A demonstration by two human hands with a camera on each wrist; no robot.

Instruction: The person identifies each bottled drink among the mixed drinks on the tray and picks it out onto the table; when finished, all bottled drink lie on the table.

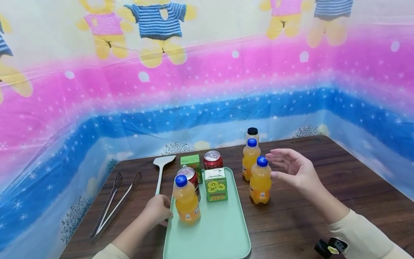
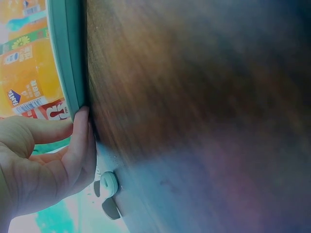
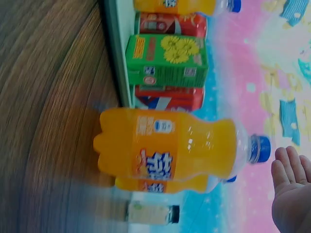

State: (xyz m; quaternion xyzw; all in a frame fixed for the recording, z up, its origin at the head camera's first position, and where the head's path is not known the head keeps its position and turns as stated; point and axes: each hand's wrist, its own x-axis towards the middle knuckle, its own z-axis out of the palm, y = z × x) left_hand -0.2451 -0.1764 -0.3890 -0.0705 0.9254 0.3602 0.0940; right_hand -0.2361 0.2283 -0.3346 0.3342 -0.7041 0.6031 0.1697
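Bottle position, head view: the clear plastic bottle of orange drink [image 1: 260, 183] stands upright on the brown wood-grain table [image 1: 300, 223], just right of the pale green rectangular tray [image 1: 220, 233].
Bottle axis, head view: vertical, blue screw cap [image 1: 262, 160] uppermost.
Tray axis, head view: lengthwise away from you, lying flat.
Right hand, head view: your right hand [image 1: 295, 169] is spread beside the cap, fingers nearly straight; contact cannot be confirmed here.
Left hand, head view: your left hand [image 1: 156, 210] is at the tray's left side.
Tray grip, left wrist view: you pinch the rim between thumb inside and fingers outside. Judged stiff and light in itself; its drinks should add weight, so keep it level.
Bottle axis, right wrist view: lies across this sideways picture, cap toward your hand, printed label facing the camera.
Right hand gap, right wrist view: your fingers show apart from the cap, gripping nothing.
Bottle handling, right wrist view: looks nearly full, so fairly weighty; wall probably flexible and smooth. Best hold, in judgement: round the body, below the shoulder.
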